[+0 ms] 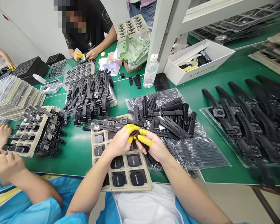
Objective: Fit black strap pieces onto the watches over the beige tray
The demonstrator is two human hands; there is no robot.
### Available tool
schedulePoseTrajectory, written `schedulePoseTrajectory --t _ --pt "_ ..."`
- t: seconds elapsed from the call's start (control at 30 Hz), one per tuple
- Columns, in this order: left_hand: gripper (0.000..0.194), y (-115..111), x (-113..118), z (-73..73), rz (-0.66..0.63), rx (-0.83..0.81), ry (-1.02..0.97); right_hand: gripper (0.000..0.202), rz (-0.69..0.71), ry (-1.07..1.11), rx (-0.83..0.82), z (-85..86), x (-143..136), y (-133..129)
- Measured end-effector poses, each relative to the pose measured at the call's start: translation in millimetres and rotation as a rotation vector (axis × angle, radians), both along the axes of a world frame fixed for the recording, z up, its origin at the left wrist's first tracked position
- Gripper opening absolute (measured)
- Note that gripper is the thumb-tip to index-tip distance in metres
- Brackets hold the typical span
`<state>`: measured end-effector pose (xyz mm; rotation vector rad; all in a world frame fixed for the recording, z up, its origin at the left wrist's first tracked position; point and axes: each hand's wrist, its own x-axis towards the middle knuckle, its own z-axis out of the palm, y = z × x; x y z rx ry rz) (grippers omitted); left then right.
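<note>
My left hand (pixel 121 140) and my right hand (pixel 155 145) meet above a beige compartment tray (pixel 146 186), with yellow finger cots on several fingertips. Both are closed on a small black watch strap (pixel 136 133), mostly covered by the fingers, so whether a watch case is joined to it is hard to see. Square black watch cases (pixel 137 178) lie in the tray's compartments. Across its far edge rest watches with straps fitted (pixel 110 123). Just right of my hands, loose black straps (pixel 175 119) are heaped on a clear plastic bag (pixel 200 152).
Strapped watches are piled on trays at left (pixel 88 96) and right (pixel 247 118). A water bottle (pixel 151 71) and a white box (pixel 198 62) stand behind the bag. Co-workers' hands are at left (pixel 8 163) and across the table (pixel 85 55).
</note>
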<state>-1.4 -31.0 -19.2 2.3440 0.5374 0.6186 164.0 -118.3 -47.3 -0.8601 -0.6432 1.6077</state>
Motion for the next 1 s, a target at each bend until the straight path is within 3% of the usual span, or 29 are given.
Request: schedulePoseTrajectory --t 0.33,0.77,1.0 --pt "0.058 0.2 -2.6 -0.9 -0.021 0.048 -0.013 0.037 0.041 0.005 0.016 2.5 -0.2 -0.7" --pt "0.059 3.3 -5.1 -1.7 -0.044 0.059 0.003 0.038 0.059 -0.027 0.033 6.5 1.1 0.7" --pt "0.054 2.9 -5.4 -3.9 -0.046 0.054 -0.012 0.038 0.067 -0.043 0.032 -1.0 1.8 -2.0"
